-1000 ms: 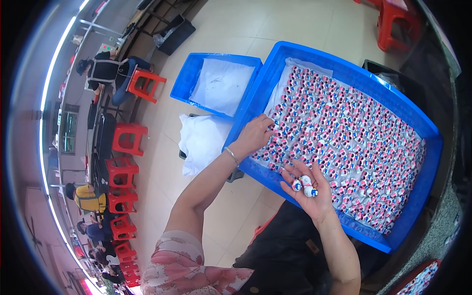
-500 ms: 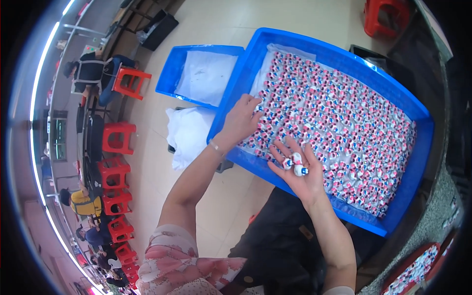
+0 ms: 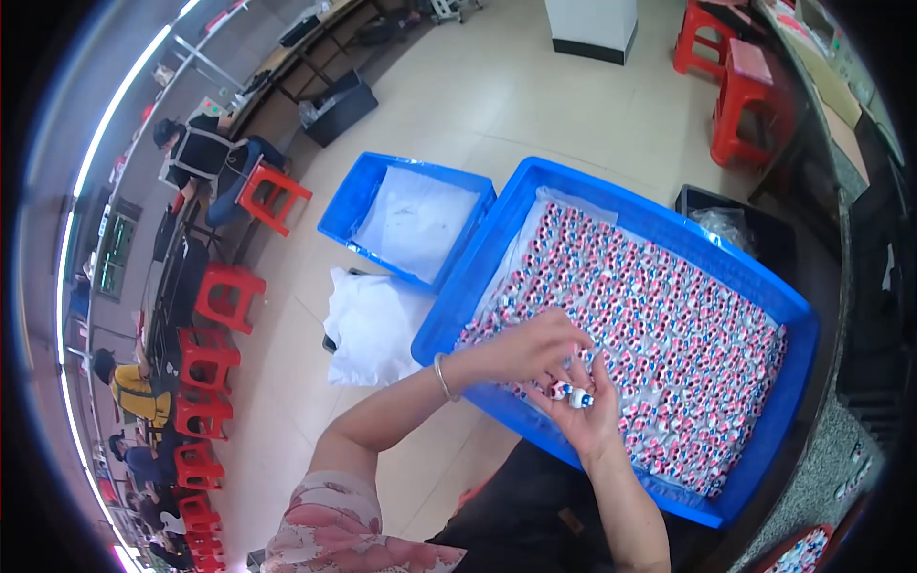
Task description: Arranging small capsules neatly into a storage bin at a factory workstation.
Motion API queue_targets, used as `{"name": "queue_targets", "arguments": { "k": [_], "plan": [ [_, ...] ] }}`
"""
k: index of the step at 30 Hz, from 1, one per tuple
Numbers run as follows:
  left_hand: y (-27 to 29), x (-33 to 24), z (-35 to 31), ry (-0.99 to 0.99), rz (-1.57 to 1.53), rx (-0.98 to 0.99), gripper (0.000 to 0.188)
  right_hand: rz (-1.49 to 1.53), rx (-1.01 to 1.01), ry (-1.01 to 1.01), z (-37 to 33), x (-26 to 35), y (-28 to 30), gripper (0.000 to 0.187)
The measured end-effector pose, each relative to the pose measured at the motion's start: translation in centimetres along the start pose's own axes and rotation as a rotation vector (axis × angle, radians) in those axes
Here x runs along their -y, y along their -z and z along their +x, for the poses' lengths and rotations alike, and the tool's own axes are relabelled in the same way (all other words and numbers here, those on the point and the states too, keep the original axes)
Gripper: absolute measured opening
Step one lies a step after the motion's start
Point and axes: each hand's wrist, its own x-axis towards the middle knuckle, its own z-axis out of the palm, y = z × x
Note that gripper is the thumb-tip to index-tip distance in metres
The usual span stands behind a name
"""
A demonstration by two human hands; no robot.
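A large blue tray [image 3: 611,215] in front of me holds rows of small pink, white and blue figures [image 3: 669,334] on a white liner. My right hand [image 3: 597,430] is cupped palm up above its near side, with a few small figures [image 3: 576,393] lying in the palm and fingers. My left hand [image 3: 535,349], with a bracelet at the wrist, reaches across just over the right fingers. Its fingers are bent together, and whatever is between their tips is hidden.
A smaller blue tray [image 3: 334,215] with a white sheet stands to the left, above a white bundle [image 3: 373,329]. Red stools [image 3: 229,294] line the left side, where people [image 3: 215,162] sit at benches. Dark bin [image 3: 755,229] and speckled counter [image 3: 831,449] lie right.
My left hand has left the tray's left edge and come right, to the right hand's fingers. The view has tilted up, so the trays appear lower.
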Motion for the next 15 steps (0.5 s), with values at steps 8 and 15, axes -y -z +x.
{"name": "queue_targets", "arguments": {
  "k": [8,15],
  "plan": [
    [7.2,8.5,6.9,0.262,0.169,-0.485,0.03,-0.058,-0.005,-0.019,0.1,0.8,-0.3,0.064],
    [8.9,13.1,13.1,0.048,1.172,-0.368,0.017,-0.034,-0.016,-0.079,-0.3,0.2,0.7,0.066]
  ]
}}
